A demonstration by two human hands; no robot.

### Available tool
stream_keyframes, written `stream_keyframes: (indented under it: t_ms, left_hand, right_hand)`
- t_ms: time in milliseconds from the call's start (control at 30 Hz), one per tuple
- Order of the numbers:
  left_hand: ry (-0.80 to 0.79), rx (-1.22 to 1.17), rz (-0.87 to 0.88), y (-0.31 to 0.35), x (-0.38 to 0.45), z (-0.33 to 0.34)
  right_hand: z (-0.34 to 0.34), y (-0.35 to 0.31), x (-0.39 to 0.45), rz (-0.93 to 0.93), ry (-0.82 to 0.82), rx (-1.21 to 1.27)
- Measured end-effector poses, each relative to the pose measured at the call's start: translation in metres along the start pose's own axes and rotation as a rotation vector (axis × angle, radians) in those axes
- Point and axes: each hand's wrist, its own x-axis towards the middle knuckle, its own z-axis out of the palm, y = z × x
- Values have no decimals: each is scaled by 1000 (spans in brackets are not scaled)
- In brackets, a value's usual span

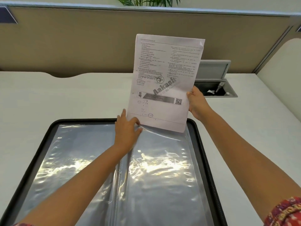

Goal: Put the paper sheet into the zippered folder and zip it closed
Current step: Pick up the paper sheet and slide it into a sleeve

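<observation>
A: Two hands over the folder [206, 160], which lies open flat on the white bench [48, 98], clear sleeves facing up.
B: Paper?
A: Paper sheet [164, 82] is upright above the folder's far edge, its bottom edge at the mouth of the right-hand sleeve [162, 168]. Printed side faces the camera.
B: Grip state?
A: Right hand [197, 103] pinches the sheet's right edge, thumb in front. Left hand [127, 128] sits at the sheet's lower left corner, thumb and fingers on the sleeve's top edge; whether it's pinching the plastic, can't tell.
B: Anything else?
A: Open cable box [216, 88] in the bench beyond the folder, right of the paper.
</observation>
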Motion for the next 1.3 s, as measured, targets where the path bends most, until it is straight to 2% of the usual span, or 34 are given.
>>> stream_keyframes:
  t_ms: [67, 233, 433, 533, 633, 733, 833, 1000, 1167, 1300]
  left_hand:
    - [-25, -121, -33, 0, 2, -3]
    - [-40, -193, -52, -1, 10, -9]
    - [-81, -150, 41, -4, 14, -19]
    - [-99, -94, 78, -1, 14, -22]
    - [-11, -30, 76, 3, 10, -22]
    - [95, -95, 41, 3, 4, -19]
    - [79, -191, -11, 4, 2, -16]
    - [74, -157, 4, 4, 6, -14]
    - [17, -191, -17, 2, 12, -19]
    - [-146, -416, -112, -8, 18, -31]
  right_hand:
    - [2, 1, -2, 3, -3, 6]
    - [3, -1, -1, 4, 21, 17]
    - [5, -4, 1, -5, 50, -7]
    - [6, -7, 2, -7, 88, -101]
    - [7, -10, 3, -23, 101, -173]
    - [9, -13, 4, -21, 87, -204]
    - [10, -15, 3, -24, 81, -220]
    - [13, -15, 1, -67, 117, -322]
    - [14, -17, 0, -106, 116, -342]
    - [14, -16, 1, -75, 88, -270]
